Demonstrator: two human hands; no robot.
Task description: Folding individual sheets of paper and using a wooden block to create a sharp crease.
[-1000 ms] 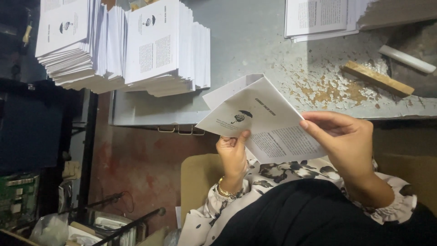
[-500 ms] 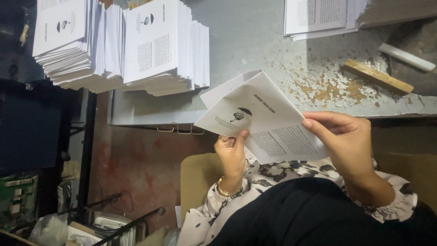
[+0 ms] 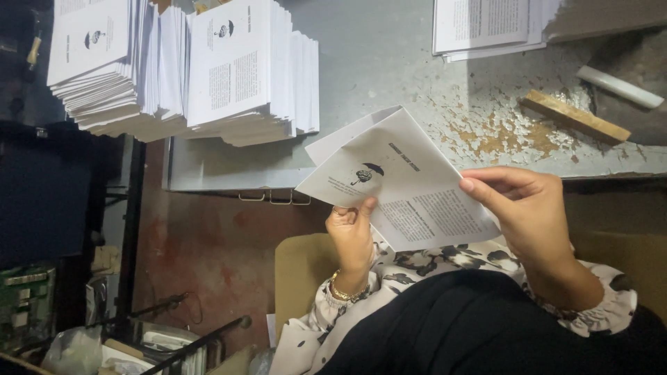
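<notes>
Head view. Folded leaflet [image 3: 399, 184] of thin white paper, printed with a small black umbrella picture and blocks of text, held in the air just off the near edge of the worktop [image 3: 389, 62]. Left hand [image 3: 352, 236] grips the leaflet's lower edge: thumb tip on the printed face, remaining fingers curled behind the sheet. Right hand [image 3: 528, 215] pinches the right corner, fingers [image 3: 486, 182] lying flat over the top edge. Upper flap of the leaflet stands slightly open along its crease.

Worktop is grey painted metal, its paint flaked to rusty patches toward the right. On it: two tall stacks of leaflets [image 3: 187, 66] at the left end, edges ragged; flat printed sheets [image 3: 486, 24] at the far edge; a wooden stick [image 3: 575, 117] and a white rod [image 3: 620, 87] near the right end.
</notes>
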